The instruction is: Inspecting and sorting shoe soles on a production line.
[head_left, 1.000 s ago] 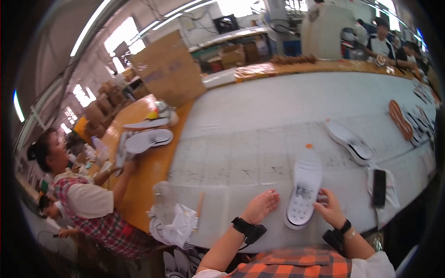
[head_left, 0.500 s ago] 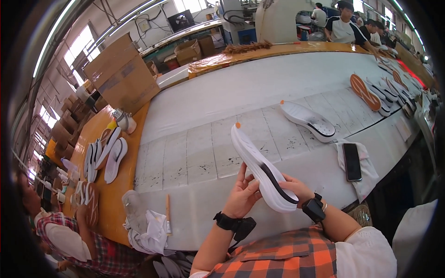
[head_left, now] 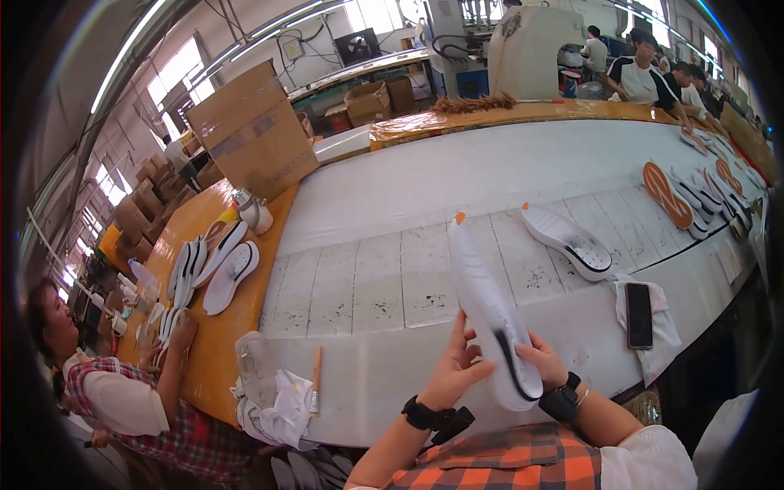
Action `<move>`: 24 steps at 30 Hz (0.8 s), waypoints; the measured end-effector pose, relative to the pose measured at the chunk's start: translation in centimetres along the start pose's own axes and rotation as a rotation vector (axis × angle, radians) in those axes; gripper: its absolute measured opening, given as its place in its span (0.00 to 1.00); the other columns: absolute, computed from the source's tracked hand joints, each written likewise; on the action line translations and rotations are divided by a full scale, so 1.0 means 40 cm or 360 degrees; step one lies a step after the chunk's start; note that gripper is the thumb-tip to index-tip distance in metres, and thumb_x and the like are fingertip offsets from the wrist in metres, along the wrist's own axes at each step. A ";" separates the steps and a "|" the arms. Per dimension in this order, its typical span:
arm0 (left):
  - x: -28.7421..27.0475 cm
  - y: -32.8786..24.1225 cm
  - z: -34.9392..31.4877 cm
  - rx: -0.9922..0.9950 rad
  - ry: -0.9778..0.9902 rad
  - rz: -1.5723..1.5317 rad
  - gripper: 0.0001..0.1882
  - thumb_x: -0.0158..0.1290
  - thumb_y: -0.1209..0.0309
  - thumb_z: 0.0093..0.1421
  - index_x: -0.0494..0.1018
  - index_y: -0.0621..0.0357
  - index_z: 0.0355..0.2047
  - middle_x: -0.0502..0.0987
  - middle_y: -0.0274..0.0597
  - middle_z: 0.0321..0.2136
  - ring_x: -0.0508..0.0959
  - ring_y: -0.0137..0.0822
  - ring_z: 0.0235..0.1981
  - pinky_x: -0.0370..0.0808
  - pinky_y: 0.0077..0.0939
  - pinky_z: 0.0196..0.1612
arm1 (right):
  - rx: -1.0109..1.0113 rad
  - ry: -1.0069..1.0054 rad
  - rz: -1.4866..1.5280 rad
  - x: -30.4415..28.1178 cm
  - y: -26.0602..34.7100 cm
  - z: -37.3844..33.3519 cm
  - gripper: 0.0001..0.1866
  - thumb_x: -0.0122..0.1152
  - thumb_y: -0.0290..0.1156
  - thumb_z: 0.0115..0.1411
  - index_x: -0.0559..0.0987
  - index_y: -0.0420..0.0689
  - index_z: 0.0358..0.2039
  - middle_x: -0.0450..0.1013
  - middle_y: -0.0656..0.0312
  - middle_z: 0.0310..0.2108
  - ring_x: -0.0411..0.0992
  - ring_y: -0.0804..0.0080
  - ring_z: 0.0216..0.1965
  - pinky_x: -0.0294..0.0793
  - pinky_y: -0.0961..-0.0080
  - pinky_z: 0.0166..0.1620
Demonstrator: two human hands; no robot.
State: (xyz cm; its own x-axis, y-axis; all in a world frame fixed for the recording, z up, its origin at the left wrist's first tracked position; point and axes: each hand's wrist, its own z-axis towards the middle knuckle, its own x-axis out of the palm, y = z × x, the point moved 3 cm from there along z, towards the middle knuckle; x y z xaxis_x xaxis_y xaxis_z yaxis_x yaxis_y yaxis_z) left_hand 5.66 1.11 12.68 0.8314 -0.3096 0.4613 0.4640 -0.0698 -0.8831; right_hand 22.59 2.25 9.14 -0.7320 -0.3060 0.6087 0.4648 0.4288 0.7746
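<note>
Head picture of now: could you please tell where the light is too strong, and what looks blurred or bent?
In the head view, the upper-left windows are washed out to white; the orange ledge beyond the white table shows glare; the white sole looks slightly smeared, the phone crisper; toward the rim, straight edges curve and the corners go black.

From the head, a wide fisheye looks forward and down over the nearby fingers (head_left: 461,327) and pale table (head_left: 378,371).
</note>
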 end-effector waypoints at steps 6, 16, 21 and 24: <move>-0.074 -0.050 0.018 -0.0297 -0.0186 -0.1059 0.31 0.48 0.60 0.52 0.58 0.65 0.53 0.70 0.50 0.43 0.71 0.42 0.46 0.71 0.32 0.47 | -0.0366 0.0546 -0.0201 0.123 0.086 -0.047 0.28 0.43 0.28 0.59 0.51 0.43 0.61 0.57 0.55 0.56 0.65 0.69 0.47 0.69 0.73 0.46; -0.076 -0.044 0.027 -0.0195 0.0083 -0.2111 0.27 0.47 0.67 0.57 0.56 0.64 0.55 0.62 0.47 0.49 0.65 0.31 0.33 0.70 0.16 0.33 | -0.0117 0.0421 -0.0554 0.116 0.044 -0.047 0.18 0.47 0.26 0.59 0.67 0.38 0.50 0.66 0.56 0.49 0.69 0.71 0.42 0.69 0.76 0.43; -0.081 -0.027 0.007 -0.0010 0.0728 -0.2603 0.28 0.43 0.66 0.60 0.51 0.61 0.58 0.65 0.47 0.46 0.68 0.32 0.31 0.71 0.17 0.34 | -0.0061 0.0370 -0.0625 0.116 0.032 -0.056 0.16 0.48 0.25 0.58 0.70 0.37 0.47 0.69 0.58 0.46 0.70 0.74 0.41 0.70 0.78 0.42; -0.106 -0.027 -0.008 0.0235 0.0836 -0.2494 0.25 0.39 0.69 0.62 0.50 0.64 0.58 0.68 0.51 0.39 0.72 0.35 0.28 0.76 0.21 0.29 | -0.0001 0.0332 -0.0631 0.109 0.019 -0.056 0.15 0.49 0.24 0.57 0.71 0.36 0.45 0.70 0.57 0.45 0.70 0.74 0.40 0.70 0.78 0.42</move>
State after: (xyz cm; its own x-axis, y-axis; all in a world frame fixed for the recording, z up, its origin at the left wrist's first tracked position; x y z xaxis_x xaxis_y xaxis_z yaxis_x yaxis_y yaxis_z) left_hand 1.55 2.21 11.66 -0.6130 -0.2974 0.7320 0.7449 -0.5265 0.4098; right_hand 20.87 -0.67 12.75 -0.7376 -0.6116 0.2861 0.1686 0.2434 0.9551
